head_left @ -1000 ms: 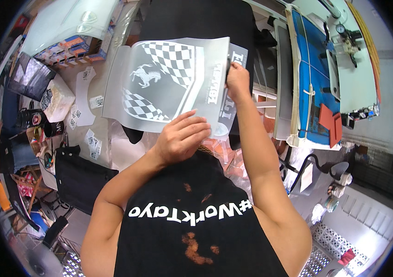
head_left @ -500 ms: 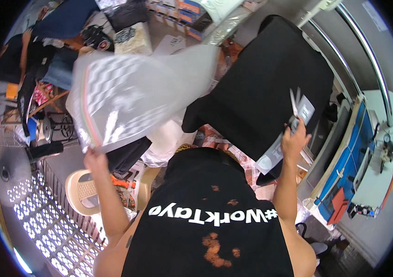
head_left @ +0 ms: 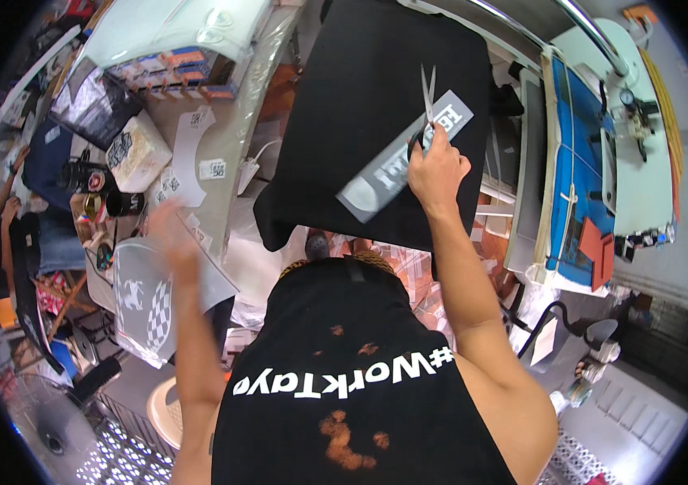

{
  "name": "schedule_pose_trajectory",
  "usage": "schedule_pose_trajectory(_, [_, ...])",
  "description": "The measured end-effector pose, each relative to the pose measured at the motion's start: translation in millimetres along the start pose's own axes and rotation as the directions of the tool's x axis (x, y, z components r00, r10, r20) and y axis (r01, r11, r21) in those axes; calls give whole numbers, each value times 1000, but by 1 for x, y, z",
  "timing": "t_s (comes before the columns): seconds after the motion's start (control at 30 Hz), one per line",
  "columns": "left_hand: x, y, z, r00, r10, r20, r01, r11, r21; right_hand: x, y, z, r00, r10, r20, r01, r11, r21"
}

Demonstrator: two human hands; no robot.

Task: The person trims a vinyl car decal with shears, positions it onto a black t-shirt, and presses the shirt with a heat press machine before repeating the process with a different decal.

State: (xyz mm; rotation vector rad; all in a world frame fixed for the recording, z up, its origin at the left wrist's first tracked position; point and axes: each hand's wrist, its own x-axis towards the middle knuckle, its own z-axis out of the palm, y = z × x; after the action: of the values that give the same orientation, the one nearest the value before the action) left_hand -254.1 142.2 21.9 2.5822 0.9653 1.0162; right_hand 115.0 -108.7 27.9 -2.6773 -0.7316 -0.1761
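Observation:
My right hand is closed round the scissors, blades pointing away from me and a little apart. Beneath that hand a grey translucent film strip with pale printed shapes slants across the black fabric, which covers a broad flat surface. Whether the hand also grips the strip cannot be seen. Smeared by motion, my left hand is over a larger translucent film sheet at the left, printed with a checkered pattern and a horse figure. Its fingers are too blurred to show any hold.
A worktable at the left carries a white cut sheet, a wrapped block and small boxes. Metal rails and a blue-panelled frame stand at the right. Another person's arm shows far left. A fan stands lower left.
The large film sheet has come down from mid-air to the left table side. My view has swung right, and the strip now lies across the fabric beneath my right hand, which keeps the scissors.

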Motion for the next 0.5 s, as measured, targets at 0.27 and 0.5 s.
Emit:
schedule_pose_trajectory(0.27, [41, 268, 210, 741, 531, 411, -441, 846, -299, -81, 67, -74, 848, 343, 404, -519, 388, 762])
schedule_pose_trajectory(0.5, [99, 157, 169, 225, 858, 461, -633, 489, -601, -217, 78, -41, 680, 138, 720, -708, -128, 694])
